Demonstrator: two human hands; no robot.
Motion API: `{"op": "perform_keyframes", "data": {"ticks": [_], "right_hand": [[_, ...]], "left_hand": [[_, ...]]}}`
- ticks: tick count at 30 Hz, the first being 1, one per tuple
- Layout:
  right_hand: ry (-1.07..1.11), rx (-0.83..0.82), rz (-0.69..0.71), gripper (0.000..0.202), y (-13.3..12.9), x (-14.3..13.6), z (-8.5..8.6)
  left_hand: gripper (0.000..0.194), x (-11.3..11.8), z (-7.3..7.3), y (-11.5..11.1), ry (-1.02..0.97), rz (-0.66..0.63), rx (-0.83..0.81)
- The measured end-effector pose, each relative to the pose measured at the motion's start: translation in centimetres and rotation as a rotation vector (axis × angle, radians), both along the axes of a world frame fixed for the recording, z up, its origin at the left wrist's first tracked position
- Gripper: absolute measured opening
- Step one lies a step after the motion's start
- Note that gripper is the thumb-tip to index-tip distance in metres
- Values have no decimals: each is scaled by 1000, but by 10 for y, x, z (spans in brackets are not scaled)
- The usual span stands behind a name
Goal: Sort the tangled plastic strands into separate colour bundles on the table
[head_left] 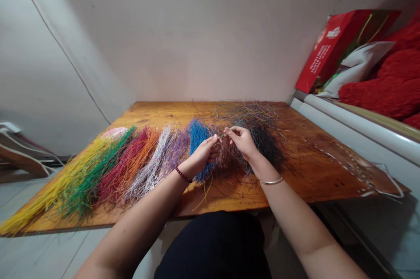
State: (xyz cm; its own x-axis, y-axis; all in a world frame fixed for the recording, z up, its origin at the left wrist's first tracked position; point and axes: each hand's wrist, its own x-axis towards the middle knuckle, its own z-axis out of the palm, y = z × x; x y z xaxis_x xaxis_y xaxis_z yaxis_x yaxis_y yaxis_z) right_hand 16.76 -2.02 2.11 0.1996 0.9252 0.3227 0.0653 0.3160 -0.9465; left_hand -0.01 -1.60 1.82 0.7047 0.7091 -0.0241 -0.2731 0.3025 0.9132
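My left hand (208, 151) is closed, thumb and forefinger pinching one end of a thin green strand (222, 135). At its other end, the fingertips of my right hand (242, 140) pinch the same strand. Both hands hover close together over the table. Just behind my left hand lies a blue bundle of thin, kinked strands (198, 135). Under and beside my right hand spreads a tangled dark pile of strands (267, 141) in mixed colours. A small brownish bunch (226, 152) shows between the hands.
Strand bundles lie side by side to the left: yellow (62, 176), green (88, 183), dark red (121, 169), orange (144, 156), white (151, 167) and purple (178, 148). They rest on a wooden table (315, 178) against a wall. A red box (328, 51) stands at the right.
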Motion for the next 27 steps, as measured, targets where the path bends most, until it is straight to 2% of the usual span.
{"op": "perform_keyframes", "data": {"ticks": [10, 16, 27], "right_hand": [[-2, 33, 89, 37, -3, -2, 2], [6, 58, 47, 35, -3, -3, 2], [51, 99, -113, 37, -1, 1, 3]], "left_hand": [[35, 0, 0, 0, -40, -7, -32], [36, 0, 0, 0, -49, -12, -37], [35, 0, 3, -1, -24, -2, -44]]}}
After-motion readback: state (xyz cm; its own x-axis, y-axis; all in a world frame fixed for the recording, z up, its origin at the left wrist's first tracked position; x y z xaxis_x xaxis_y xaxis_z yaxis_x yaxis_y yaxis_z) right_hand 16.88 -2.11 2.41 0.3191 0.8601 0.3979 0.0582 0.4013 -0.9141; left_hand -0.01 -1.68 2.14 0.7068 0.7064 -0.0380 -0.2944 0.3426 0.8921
